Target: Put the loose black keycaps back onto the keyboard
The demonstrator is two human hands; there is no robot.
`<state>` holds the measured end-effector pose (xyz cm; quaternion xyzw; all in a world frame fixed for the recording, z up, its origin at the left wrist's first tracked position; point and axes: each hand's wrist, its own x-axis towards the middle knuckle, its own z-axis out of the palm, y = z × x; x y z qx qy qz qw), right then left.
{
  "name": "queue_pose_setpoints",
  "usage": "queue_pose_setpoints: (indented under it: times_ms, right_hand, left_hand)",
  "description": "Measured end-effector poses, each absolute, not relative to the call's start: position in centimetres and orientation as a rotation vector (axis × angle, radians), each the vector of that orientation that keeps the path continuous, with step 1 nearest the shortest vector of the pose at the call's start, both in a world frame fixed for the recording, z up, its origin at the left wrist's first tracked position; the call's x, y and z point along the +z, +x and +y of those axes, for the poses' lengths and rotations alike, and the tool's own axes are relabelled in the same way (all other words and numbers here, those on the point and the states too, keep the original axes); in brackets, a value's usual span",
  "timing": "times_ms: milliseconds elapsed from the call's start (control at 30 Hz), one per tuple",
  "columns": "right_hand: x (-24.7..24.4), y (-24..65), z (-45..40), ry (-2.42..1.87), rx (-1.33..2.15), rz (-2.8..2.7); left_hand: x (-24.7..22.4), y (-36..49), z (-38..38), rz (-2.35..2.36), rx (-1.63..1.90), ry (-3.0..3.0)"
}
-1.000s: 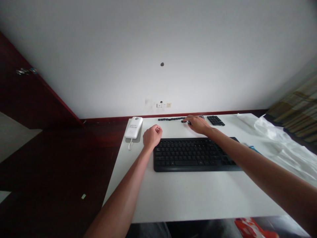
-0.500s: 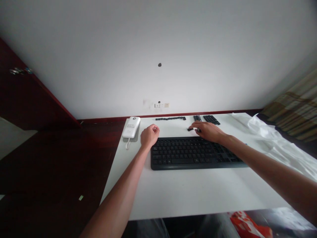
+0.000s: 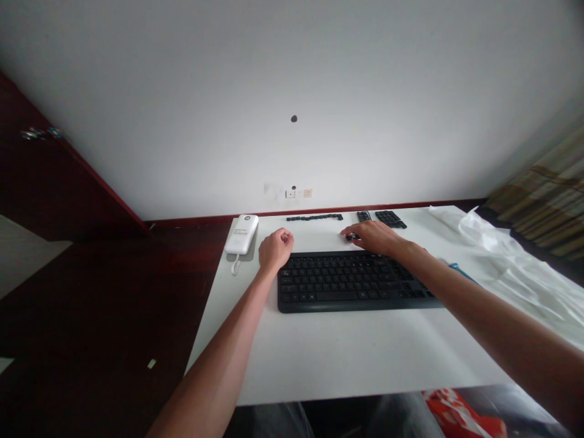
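Observation:
A black keyboard point(image 3: 337, 286) lies on the white table, its right part under my right forearm. Just beyond its top left corner rests my left hand point(image 3: 277, 248), closed with the fingers curled in; whether anything is inside is hidden. Behind the keyboard's upper edge, my right hand point(image 3: 371, 236) reaches down with its thumb and fingers around a small black keycap point(image 3: 351, 236). More black keycaps form a row point(image 3: 314, 218) near the table's far edge. Beyond my right hand sit two black keycap groups, one small point(image 3: 364, 216) and one larger point(image 3: 390, 219).
A white power bank point(image 3: 241, 235) with a wrist loop lies at the table's left edge. Crumpled white sheeting point(image 3: 515, 261) covers the right side. Part of a blue tool point(image 3: 462, 271) shows beyond my right forearm. The wall stands behind the table point(image 3: 347, 359).
My right hand has shifted slightly left, and its fingers now cover the small black piece that lay beside them. The blue tool shows more. My left hand has stayed in place.

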<state>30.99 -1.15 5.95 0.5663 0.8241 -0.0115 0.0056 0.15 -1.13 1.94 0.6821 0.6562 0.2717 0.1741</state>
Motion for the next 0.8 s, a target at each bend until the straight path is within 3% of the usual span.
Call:
queue_pose_setpoints:
  times_ms: [100, 233, 533, 800]
  right_hand:
    - [6.4, 31.0, -1.8, 1.893, -0.087, 2.631]
    - [7.0, 32.3, -3.4, 2.058, -0.477, 2.895]
    - [7.9, 33.8, -6.4, 1.939, -1.021, 2.922]
    - [8.1, 33.7, -6.5, 1.872, -0.910, 2.901]
  left_hand:
    - [1.9, 0.2, -1.1, 1.865, 0.767, 1.928]
    - [1.9, 0.2, -1.2, 1.863, 0.774, 1.935]
    - [1.7, 0.2, -0.9, 1.872, 0.758, 1.947]
    - [1.4, 0.2, -0.8, 1.859, 0.776, 1.967]
